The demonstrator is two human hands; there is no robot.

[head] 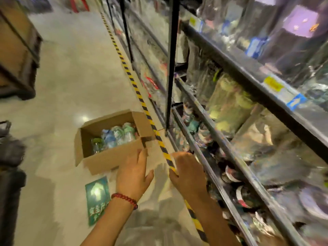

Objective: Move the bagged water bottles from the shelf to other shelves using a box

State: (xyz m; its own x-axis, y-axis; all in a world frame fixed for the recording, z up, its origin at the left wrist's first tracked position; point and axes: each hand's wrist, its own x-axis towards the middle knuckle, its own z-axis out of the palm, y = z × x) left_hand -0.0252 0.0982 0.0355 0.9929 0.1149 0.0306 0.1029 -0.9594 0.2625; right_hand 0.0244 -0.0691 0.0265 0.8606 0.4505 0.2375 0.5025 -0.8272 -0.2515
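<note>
At lower centre, both hands, left [133, 172] and right [188, 172], hang relaxed and empty near the box [106, 157] of bagged bottles [115, 136].

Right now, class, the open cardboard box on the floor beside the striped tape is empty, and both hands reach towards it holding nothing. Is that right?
Not quite. The head view shows the cardboard box is not empty: bagged bottles lie inside. The rest stands: it sits open on the floor by the striped tape, and the left hand and right hand hold nothing.
</note>
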